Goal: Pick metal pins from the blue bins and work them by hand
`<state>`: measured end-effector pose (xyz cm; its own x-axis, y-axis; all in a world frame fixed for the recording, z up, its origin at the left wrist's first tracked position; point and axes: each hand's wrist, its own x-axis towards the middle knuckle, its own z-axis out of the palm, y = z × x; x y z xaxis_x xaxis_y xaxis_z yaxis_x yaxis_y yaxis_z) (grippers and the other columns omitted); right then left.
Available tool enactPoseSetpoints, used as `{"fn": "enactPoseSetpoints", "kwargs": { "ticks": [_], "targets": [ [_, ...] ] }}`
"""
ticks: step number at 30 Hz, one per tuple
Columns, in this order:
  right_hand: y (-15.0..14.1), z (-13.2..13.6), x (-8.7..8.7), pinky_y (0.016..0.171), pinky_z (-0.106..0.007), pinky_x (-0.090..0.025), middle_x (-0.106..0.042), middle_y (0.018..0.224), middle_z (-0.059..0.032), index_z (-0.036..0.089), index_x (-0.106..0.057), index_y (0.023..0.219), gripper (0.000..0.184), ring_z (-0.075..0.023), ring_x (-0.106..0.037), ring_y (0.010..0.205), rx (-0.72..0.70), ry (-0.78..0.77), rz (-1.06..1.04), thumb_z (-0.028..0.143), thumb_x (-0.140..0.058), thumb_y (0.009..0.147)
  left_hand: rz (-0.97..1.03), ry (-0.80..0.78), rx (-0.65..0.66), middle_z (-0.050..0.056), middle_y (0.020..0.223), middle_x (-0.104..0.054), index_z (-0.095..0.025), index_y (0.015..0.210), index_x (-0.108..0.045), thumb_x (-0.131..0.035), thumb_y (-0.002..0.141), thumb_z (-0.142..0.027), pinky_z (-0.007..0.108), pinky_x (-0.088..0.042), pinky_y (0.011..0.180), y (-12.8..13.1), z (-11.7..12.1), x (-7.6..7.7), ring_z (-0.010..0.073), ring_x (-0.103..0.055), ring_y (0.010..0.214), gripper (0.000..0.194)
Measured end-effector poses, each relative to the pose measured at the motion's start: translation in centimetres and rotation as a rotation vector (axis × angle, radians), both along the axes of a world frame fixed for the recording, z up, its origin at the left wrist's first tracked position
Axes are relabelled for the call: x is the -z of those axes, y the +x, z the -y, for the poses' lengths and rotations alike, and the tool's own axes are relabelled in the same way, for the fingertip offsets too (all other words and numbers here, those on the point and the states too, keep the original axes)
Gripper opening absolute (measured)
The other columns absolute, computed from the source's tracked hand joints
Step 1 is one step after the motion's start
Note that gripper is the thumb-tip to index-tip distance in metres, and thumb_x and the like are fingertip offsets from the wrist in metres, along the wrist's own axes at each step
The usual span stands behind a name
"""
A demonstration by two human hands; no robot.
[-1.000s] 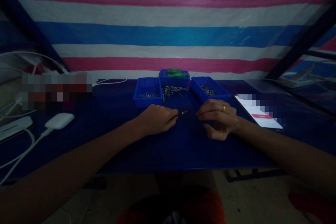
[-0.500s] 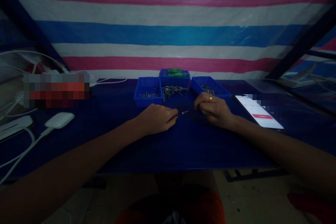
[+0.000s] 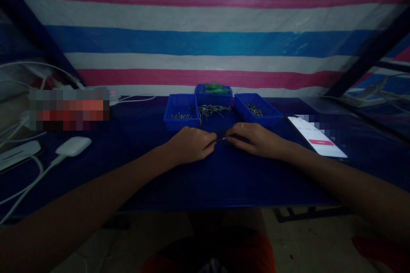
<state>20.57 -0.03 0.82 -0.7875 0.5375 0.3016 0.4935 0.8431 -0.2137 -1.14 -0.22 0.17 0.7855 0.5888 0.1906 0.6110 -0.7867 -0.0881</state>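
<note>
A small metal rivet (image 3: 225,137) lies between my two hands, its thin dark shank reaching toward the left fingertips. My left hand (image 3: 192,144) is closed in a pinch on that shank. From the other side, my right hand (image 3: 258,140), with a ring on one finger, has its thumb and fingertips closed at the rivet's right end. Just beyond the hands, a pile of similar metal rivets (image 3: 211,111) rests on the blue table (image 3: 205,183). More lie in the left blue bin (image 3: 173,104) and the right blue bin (image 3: 270,111).
Behind the pile, another blue bin (image 3: 200,94) holds green pieces (image 3: 216,88). A lit phone (image 3: 315,136) lies right of my right hand. At left are a white charger (image 3: 73,146), white cables (image 3: 36,179) and a blurred-out object (image 3: 68,111). A striped sheet (image 3: 205,42) hangs behind.
My right hand has moved left and slightly down from beside the right bin, and its fingertips now meet the rivet. My left hand has stayed in place.
</note>
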Motion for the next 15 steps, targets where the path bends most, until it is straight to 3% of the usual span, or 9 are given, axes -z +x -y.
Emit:
{"fn": "enactPoseSetpoints", "kwargs": {
  "ticks": [15],
  "targets": [
    [0.22, -0.27, -0.27, 0.063, -0.026, -0.041, -0.062, 0.079, -0.0039, 0.015, -0.057, 0.087, 0.016, -0.0136, -0.056, 0.069, 0.129, -0.076, 0.125, 0.025, -0.044, 0.086, 0.056, 0.045, -0.017, 0.0, 0.071, -0.062, -0.017, 0.08, -0.054, -0.035, 0.088, -0.026, 0.024, -0.031, 0.049, -0.07, -0.17, 0.34, 0.0119, -0.057, 0.062, 0.022]
  ]
}}
